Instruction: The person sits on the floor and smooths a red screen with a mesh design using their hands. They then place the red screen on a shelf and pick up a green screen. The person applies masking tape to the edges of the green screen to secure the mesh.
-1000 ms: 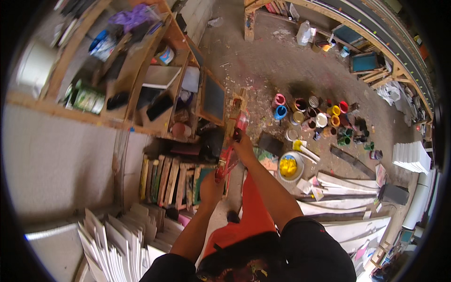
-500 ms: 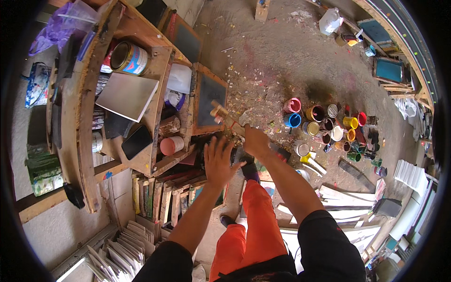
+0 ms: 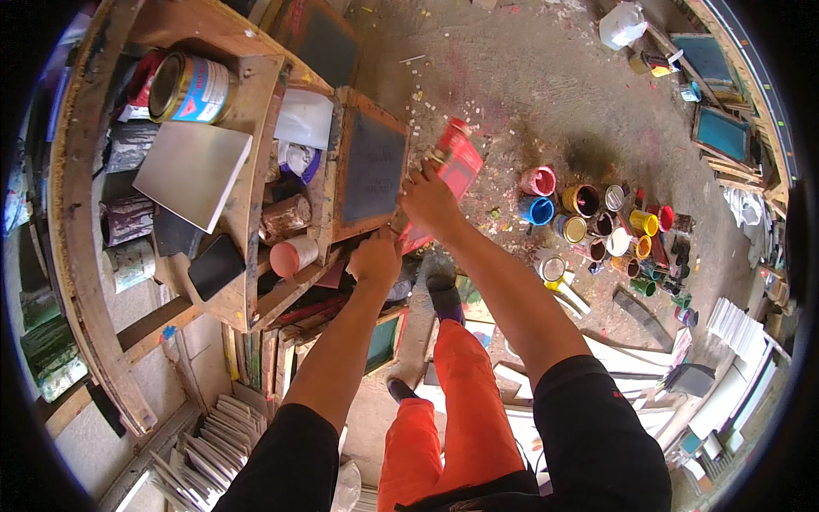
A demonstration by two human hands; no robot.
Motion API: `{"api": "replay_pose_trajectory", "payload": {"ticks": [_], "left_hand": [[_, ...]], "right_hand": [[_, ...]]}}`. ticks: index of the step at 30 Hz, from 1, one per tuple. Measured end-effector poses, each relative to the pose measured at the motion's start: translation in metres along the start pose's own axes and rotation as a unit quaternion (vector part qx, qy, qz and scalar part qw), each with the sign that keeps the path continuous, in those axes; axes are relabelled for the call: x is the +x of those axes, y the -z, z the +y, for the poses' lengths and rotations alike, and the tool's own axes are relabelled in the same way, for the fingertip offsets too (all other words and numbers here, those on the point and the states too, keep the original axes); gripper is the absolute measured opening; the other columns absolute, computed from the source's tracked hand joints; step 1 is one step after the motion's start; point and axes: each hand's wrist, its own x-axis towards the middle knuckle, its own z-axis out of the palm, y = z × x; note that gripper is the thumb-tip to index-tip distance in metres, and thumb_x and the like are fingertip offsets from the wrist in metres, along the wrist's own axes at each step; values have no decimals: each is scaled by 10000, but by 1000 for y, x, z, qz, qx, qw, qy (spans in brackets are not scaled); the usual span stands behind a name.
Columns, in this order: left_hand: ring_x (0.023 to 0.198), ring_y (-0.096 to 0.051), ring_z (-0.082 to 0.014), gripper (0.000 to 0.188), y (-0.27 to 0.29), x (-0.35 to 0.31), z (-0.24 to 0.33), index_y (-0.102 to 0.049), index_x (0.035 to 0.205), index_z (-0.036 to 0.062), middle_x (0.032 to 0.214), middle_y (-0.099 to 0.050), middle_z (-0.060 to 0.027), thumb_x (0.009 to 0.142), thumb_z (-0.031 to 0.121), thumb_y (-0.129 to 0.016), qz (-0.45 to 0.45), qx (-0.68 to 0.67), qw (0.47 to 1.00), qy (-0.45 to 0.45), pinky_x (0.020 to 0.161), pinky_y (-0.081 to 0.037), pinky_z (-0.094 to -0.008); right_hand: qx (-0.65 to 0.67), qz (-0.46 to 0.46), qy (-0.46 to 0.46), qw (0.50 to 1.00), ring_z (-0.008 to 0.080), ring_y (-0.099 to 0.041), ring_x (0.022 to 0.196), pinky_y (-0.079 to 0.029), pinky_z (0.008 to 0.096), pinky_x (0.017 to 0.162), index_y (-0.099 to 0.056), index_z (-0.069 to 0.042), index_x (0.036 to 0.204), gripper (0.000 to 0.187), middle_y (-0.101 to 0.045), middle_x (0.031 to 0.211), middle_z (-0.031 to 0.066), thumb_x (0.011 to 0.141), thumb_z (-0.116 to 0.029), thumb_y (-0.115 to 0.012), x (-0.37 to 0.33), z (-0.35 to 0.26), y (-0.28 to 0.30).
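Observation:
A red-stained, wood-edged flat frame [image 3: 461,167], which looks like a printing screen, is held tilted in front of me, blurred at its far end. My right hand [image 3: 429,203] is closed over its left side, fingers curled round the edge. Closer to me, my left hand [image 3: 375,259] is closed at the frame's near left corner, its fingertips partly hidden. Just left of both hands, a dark-meshed wooden screen [image 3: 373,166] leans against the shelf.
The wooden shelf [image 3: 264,183] at left holds a paint can [image 3: 192,89], a pale flat panel [image 3: 193,171] and a black phone [image 3: 217,267]. Several open paint pots [image 3: 537,210] stand on the floor at right. White strips [image 3: 627,358] lie nearer me. Framed screens [image 3: 386,343] are stacked below the shelf.
The frame has turned from edge-on to show its red face. My left hand, spread and apart before, has closed at its near corner. My right hand has moved left and farther away.

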Motion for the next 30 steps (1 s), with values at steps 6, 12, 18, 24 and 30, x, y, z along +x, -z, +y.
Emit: {"api": "replay_pose_trajectory", "payload": {"ticks": [6, 12, 18, 24, 30], "left_hand": [[934, -757, -386, 459, -2, 28, -2, -625, 1190, 76, 1044, -754, -177, 980, 482, -662, 27, -84, 989, 115, 763, -612, -510], [949, -754, -394, 303, -9, 65, -16, -616, 1162, 72, 1052, -755, -186, 1015, 336, -617, 39, -86, 988, 123, 779, -611, -514], [965, -753, -403, 269, -23, 83, -27, -611, 1155, 84, 1039, -759, -191, 1026, 320, -594, 22, -76, 989, 123, 799, -608, -515], [977, -735, -458, 344, -49, 91, -45, -651, 1156, 62, 1026, -748, -263, 995, 362, -611, 13, -111, 985, 129, 811, -582, -586], [999, -734, -456, 331, -54, 94, -45, -640, 1183, 75, 1034, -750, -254, 998, 348, -610, 10, -93, 985, 143, 836, -587, -583]], "right_hand": [[275, 142, -241, 920, 455, -503, 1372, -436, 539, 1133, -428, -87, 1535, 755, -485, 1485, 284, 853, -188, -736, 13, -34, -25], [519, 67, -303, 796, 503, -488, 1383, -465, 508, 1103, -210, -13, 1638, 867, -415, 1553, 338, 928, -163, -684, 38, -65, -73], [547, 104, -285, 780, 522, -551, 1295, -505, 546, 1037, -160, -19, 1650, 926, -426, 1538, 342, 923, -193, -707, 52, -69, -111], [559, 79, -293, 771, 508, -567, 1275, -505, 532, 1038, -232, -29, 1638, 917, -501, 1488, 316, 889, -167, -743, 53, -75, -131], [549, 68, -297, 778, 441, -549, 1369, -459, 436, 1115, -235, -34, 1653, 923, -544, 1479, 307, 886, -154, -736, 57, -75, -138]]}}
